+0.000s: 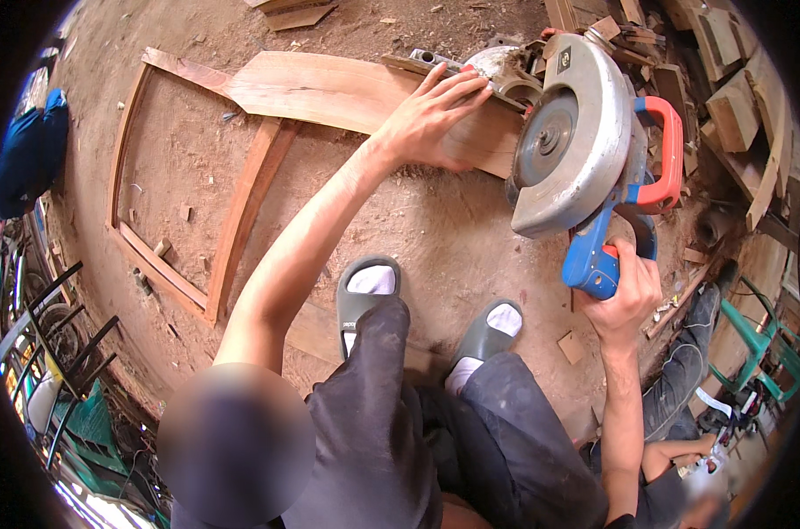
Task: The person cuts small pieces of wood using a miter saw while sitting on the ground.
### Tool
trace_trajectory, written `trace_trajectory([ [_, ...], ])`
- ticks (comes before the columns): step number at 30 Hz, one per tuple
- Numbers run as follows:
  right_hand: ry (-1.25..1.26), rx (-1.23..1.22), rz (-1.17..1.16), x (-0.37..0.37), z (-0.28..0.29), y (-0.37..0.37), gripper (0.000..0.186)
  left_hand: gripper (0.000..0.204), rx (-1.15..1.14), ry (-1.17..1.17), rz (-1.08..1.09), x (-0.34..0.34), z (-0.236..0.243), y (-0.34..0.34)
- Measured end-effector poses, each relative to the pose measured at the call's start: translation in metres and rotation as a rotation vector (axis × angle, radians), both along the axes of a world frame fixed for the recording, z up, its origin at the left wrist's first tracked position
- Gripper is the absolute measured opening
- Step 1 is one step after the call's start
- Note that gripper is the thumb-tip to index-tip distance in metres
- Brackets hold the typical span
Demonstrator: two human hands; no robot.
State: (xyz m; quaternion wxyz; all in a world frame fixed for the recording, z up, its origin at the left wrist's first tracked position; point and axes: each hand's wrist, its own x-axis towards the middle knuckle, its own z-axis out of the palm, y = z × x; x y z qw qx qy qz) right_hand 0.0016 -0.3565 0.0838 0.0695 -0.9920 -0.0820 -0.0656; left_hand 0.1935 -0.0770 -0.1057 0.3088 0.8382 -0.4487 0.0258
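Observation:
My right hand [627, 291] is wrapped around the blue handle [592, 256] of a miter saw. The saw's grey guard [594, 106] and round blade [548, 132] stand to the right of a reddish wooden board [329, 88], with a red carrying handle [669, 154] on the far side. My left hand [435, 115] lies on the board near the saw's fence [501, 93], fingers stretched out. The board reaches left to a curved wooden frame [245, 212] on the ground; I cannot tell whether they are joined.
Wood offcuts [739, 110] are heaped at the right, near a green plastic chair [748, 339]. Another person in dark trousers [682, 379] sits low at the lower right. Metal racks [65, 335] and a blue cloth bundle [34, 154] line the left. Sawdust and scraps dot the dirt floor.

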Motion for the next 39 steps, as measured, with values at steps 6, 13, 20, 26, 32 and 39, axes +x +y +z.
trace_trajectory([
  [6,0.018,0.0,0.003,0.001,0.002,0.0,0.061,0.119,-0.009,0.01,0.0,0.0,-0.003,0.001],
  [13,0.04,-0.019,0.011,0.005,0.008,0.004,0.054,0.122,0.002,0.017,0.005,0.001,-0.006,0.002],
  [20,0.056,-0.042,0.001,0.006,0.01,0.007,0.055,0.122,0.016,0.025,0.006,0.0,-0.006,0.001],
  [26,0.036,-0.021,0.007,0.006,0.009,0.007,0.055,0.119,0.03,0.017,-0.015,0.003,-0.002,0.004],
  [32,0.057,-0.014,-0.025,0.0,0.003,0.003,0.058,0.115,-0.009,-0.001,0.001,0.002,-0.003,0.004],
  [39,0.009,-0.009,0.006,0.002,0.003,0.004,0.052,0.119,0.032,-0.018,0.033,-0.001,-0.003,0.002],
])
